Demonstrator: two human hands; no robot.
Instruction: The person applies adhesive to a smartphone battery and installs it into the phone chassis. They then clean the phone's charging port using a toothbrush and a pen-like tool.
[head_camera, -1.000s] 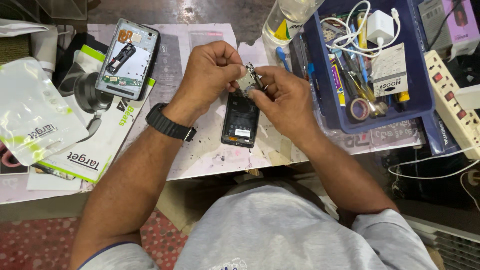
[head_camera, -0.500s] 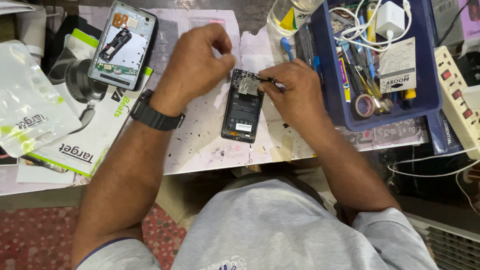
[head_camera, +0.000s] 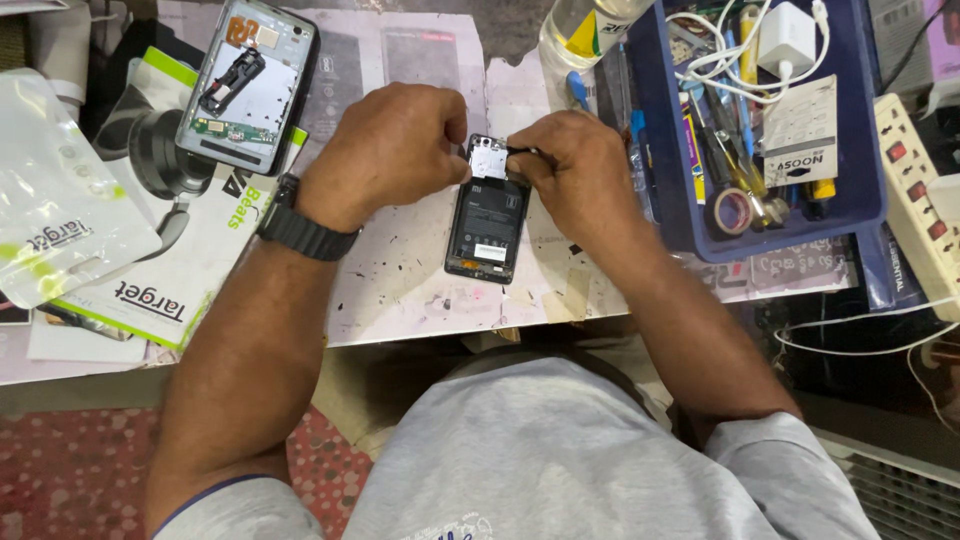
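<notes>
An opened black phone (head_camera: 487, 228) lies face down on the stained white work mat (head_camera: 400, 280), its battery exposed. A small silver metal plate (head_camera: 488, 158) sits over the phone's top end. My left hand (head_camera: 385, 150), with a black watch on its wrist, pinches the plate's left edge. My right hand (head_camera: 580, 170) is closed around a thin dark tool (head_camera: 522, 150) whose tip touches the plate's right edge. Both hands meet right above the top of the phone.
A second opened phone shell (head_camera: 250, 85) lies at the upper left on a headphone box (head_camera: 180, 250). White plastic pouches (head_camera: 55, 215) sit at the far left. A blue tray (head_camera: 860, 215) of tools and cables, a clear bottle (head_camera: 585, 25) and a white power strip (head_camera: 925, 190) are on the right.
The hands, which held the small plate up above the phone, have come down and now hold it against the phone's top end. The view has shifted slightly.
</notes>
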